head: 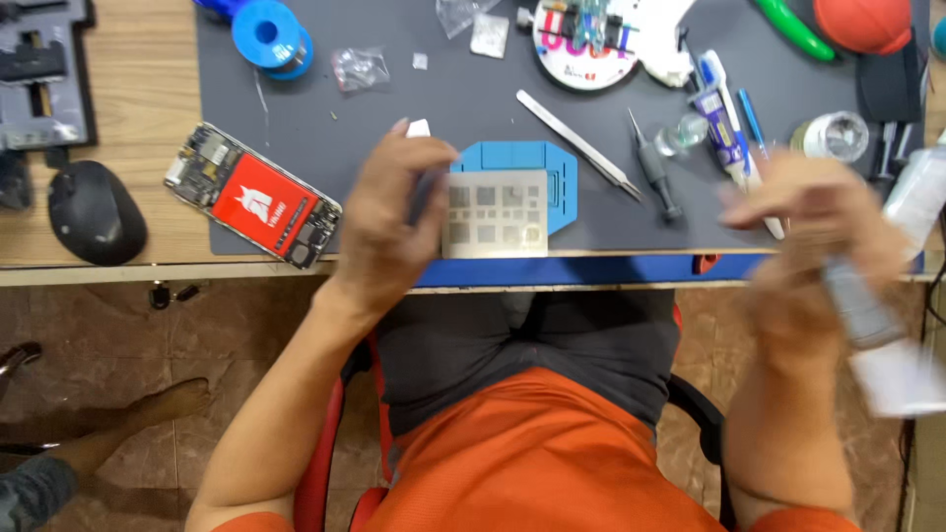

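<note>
My left hand (389, 212) grips a thin grey tool with a white tip (419, 128) and rests beside a square metal stencil plate (496, 213). The stencil lies on a blue holder (522, 158) at the near edge of a grey mat (473, 89). My right hand (808, 232) is blurred at the desk's right end and holds a white and grey tube or bottle (877, 335) that points down past the desk edge.
An opened phone with a red battery (254, 195) lies left on the mat. Tweezers (579, 146), a small screwdriver (655, 172), glue tubes (724, 123) and a round parts tray (586, 39) lie further back. A black mouse (96, 212) sits on the wooden desk. Someone's bare foot (168, 404) shows on the floor.
</note>
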